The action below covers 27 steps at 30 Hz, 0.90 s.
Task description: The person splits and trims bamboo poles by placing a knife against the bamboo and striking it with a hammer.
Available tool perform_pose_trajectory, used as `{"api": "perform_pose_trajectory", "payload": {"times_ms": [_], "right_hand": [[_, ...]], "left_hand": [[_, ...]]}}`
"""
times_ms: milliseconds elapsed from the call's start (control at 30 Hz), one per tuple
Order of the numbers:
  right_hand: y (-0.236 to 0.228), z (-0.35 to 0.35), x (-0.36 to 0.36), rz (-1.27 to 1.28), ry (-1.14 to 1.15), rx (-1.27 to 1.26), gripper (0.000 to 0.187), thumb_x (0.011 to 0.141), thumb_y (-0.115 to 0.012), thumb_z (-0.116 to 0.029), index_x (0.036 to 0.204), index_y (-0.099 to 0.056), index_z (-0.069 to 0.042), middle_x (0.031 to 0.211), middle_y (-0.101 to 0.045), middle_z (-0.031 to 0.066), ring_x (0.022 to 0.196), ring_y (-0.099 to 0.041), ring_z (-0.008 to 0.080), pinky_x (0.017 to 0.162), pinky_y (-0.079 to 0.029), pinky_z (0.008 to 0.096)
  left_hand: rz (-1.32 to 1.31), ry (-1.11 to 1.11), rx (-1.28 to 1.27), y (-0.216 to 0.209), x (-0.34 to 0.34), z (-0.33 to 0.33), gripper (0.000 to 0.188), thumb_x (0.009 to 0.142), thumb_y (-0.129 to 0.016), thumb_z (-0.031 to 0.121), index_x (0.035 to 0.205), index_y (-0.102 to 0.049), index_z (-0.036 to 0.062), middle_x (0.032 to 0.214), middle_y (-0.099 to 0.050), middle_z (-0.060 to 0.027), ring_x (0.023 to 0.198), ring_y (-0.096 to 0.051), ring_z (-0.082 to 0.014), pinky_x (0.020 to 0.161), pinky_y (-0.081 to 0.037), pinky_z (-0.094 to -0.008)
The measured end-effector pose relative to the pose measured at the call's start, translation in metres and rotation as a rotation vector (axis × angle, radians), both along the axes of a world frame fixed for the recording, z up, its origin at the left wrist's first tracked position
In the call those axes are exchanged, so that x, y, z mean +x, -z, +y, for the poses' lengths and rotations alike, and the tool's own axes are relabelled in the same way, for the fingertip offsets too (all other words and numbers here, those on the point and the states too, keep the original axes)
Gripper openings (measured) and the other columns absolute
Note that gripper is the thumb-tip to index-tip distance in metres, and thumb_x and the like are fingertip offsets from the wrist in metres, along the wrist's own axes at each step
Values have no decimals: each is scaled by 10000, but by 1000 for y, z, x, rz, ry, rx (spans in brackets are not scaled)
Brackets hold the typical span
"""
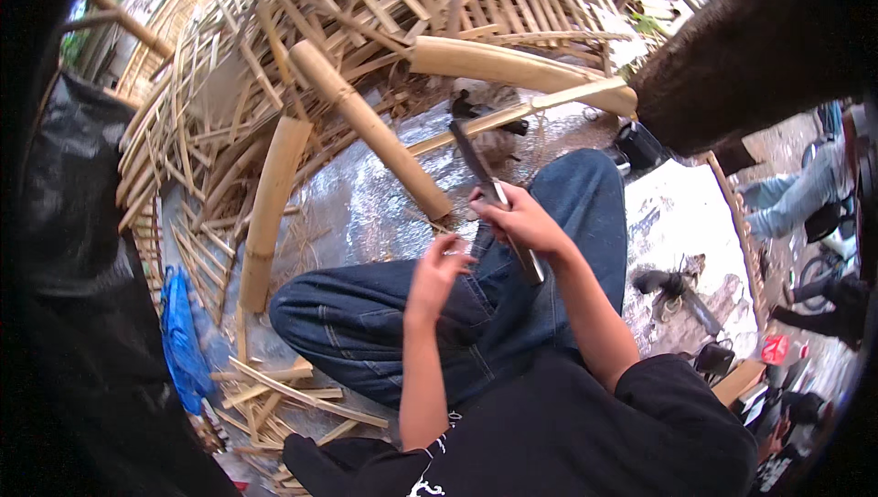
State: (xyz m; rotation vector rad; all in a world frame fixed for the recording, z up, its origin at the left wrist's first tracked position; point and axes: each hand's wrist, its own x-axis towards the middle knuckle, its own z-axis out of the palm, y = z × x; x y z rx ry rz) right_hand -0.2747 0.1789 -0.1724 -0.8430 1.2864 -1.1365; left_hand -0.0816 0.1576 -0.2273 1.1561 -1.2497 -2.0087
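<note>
Wrapped around the middle of a long dark knife-like tool [478, 162], the right hand [529, 223] carries it above the lap, thumb pressed along the near side, probably for a steady, controlled hold; which end is the handle I cannot tell. The left hand [436, 279] appears to hold nothing, its fingers loosely curled and narrow, perhaps kept free for steadying. The crossed denim legs [366, 309] frame a low working space, which seems to be why the bamboo pole [369, 128] slants in with its lower end towards the lap, within easy reach. Its far end lies by the heap of split strips [357, 3]; a thicker bamboo length [273, 213] and a split bamboo section [521, 67] lie around the silvery sheet [352, 213], likely so that material stays close. The tool runs through the right hand's grip, one end pointing forward and the other back between the thighs. The pole's near end sits just beyond the left fingertips, apparently apart from them.
</note>
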Motion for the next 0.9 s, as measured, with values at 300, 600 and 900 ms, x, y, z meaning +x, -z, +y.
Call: {"api": "perform_pose_trajectory", "payload": {"times_ms": [300,600,900], "right_hand": [[34,76,-62,-606,332,-53,126,927,-587,-164,1012,-525,-94,629,-416,-37,500,-417,61,455,-372,232],[45,74,-63,-590,286,-76,133,911,-593,-117,1008,-514,-71,637,-447,-26,496,-444,63,452,-405,240],[46,72,-60,-581,319,-106,184,893,-614,-124,1023,-513,-43,641,-473,-11,519,-477,71,461,-428,247]], "left_hand": [[-867,93,-1604,15,-127,-144,393,737,-702,120,1078,-555,-11,1049,-605,-202,1023,-571,-367,892,-456,-430],[-745,608,-1181,-11,-136,-194,311,756,-724,170,983,-588,7,995,-647,-169,1003,-601,-331,895,-461,-391],[-583,603,-1244,-55,-152,-191,186,780,-713,94,904,-654,-31,895,-651,-146,842,-656,-246,746,-519,-320]]}}
